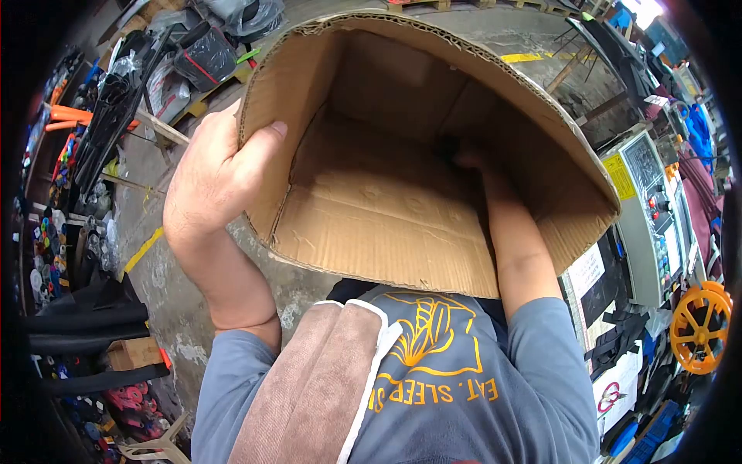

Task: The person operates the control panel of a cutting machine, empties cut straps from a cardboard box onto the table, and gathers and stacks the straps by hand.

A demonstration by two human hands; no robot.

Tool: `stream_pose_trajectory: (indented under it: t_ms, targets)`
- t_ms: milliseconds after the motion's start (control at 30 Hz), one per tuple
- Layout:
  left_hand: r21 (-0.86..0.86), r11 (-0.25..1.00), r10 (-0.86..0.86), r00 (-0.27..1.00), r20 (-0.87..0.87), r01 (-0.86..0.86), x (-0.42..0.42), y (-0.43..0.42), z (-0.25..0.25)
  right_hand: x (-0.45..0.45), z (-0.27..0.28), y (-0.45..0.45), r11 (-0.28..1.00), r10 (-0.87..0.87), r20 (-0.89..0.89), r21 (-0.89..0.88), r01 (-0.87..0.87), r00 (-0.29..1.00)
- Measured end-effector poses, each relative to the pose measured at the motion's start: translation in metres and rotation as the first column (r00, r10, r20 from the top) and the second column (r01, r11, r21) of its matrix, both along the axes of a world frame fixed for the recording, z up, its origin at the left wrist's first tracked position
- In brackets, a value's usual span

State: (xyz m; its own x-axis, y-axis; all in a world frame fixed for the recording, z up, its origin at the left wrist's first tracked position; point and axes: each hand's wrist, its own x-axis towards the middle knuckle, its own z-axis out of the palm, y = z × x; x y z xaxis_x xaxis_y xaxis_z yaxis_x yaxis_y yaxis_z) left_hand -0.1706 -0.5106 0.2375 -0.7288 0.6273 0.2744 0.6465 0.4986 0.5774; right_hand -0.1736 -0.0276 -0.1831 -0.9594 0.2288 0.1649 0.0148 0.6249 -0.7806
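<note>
A brown cardboard box (371,224) is tipped in front of me, its open top facing my chest. My left hand (220,166) grips the left wall at the rim, thumb on the inside and the other fingers hidden behind the cardboard. Deep within the box, my right hand (470,157) reaches toward the shadowed far end. Its fingers look closed around a small dark thing (446,145), too dim to name. Folded over my grey shirt hangs a brown cloth strip (325,387) with white edging.
On my right, a bench holds a control box (638,209) with knobs, an orange spool (701,327) and red-handled scissors (610,397). Shelves of coloured rolls (50,255) line the left. Wrapped bundles (205,58) sit on a pallet behind the box. Yellow tape (143,251) marks the concrete floor.
</note>
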Motion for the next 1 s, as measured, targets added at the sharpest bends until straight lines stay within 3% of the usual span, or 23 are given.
stream_pose_trajectory:
  t_ms: [167,267,433,567,633,733,767,833,900,967,1000]
  targets:
    - [0.077,0.997,-0.008,1.0,-0.011,0.009,-0.008,0.001,-0.009,-0.006,0.003,0.002,0.999,0.0,0.043,-0.034,0.002,0.999]
    - [0.025,0.999,0.036,0.997,-0.071,-0.035,-0.008,-0.002,-0.013,-0.012,0.015,0.012,0.999,0.001,0.055,-0.043,0.001,0.998]
    - [0.024,0.999,0.034,0.999,0.033,-0.034,-0.015,-0.007,-0.014,-0.033,0.04,0.038,0.999,-0.037,0.05,-0.035,0.039,0.998]
    - [0.019,0.999,0.029,1.0,-0.002,-0.029,-0.016,-0.007,-0.016,-0.044,0.064,0.047,0.989,-0.145,0.155,0.024,0.143,0.977]
    - [0.014,0.999,0.045,0.998,0.034,-0.045,-0.015,-0.006,-0.014,-0.036,0.113,0.035,0.981,-0.191,0.286,0.019,0.194,0.939]
    - [0.003,0.997,0.071,0.994,0.086,-0.072,-0.013,-0.003,-0.015,-0.035,0.123,0.037,0.99,-0.114,0.284,-0.052,0.134,0.952]
    - [0.0,0.997,0.081,0.991,0.102,-0.081,-0.013,-0.002,-0.016,-0.032,0.126,0.034,0.991,-0.132,0.264,0.02,0.132,0.955]
    - [-0.018,0.999,0.034,0.999,-0.036,-0.034,-0.016,-0.005,-0.022,-0.023,0.13,0.021,0.978,-0.161,0.217,0.164,0.126,0.963]
    - [-0.01,0.997,0.069,0.995,-0.069,-0.07,-0.02,-0.003,-0.027,-0.017,0.119,-0.012,0.817,-0.272,-0.048,0.516,0.257,0.961]
    - [0.02,0.984,0.179,0.984,0.011,-0.179,-0.023,0.004,-0.032,-0.022,0.13,-0.03,0.744,-0.226,0.124,0.662,0.089,0.966]
    - [0.027,0.974,0.224,0.974,0.013,-0.224,-0.031,0.007,-0.039,-0.019,0.174,-0.034,0.789,-0.147,0.423,0.596,-0.152,0.894]
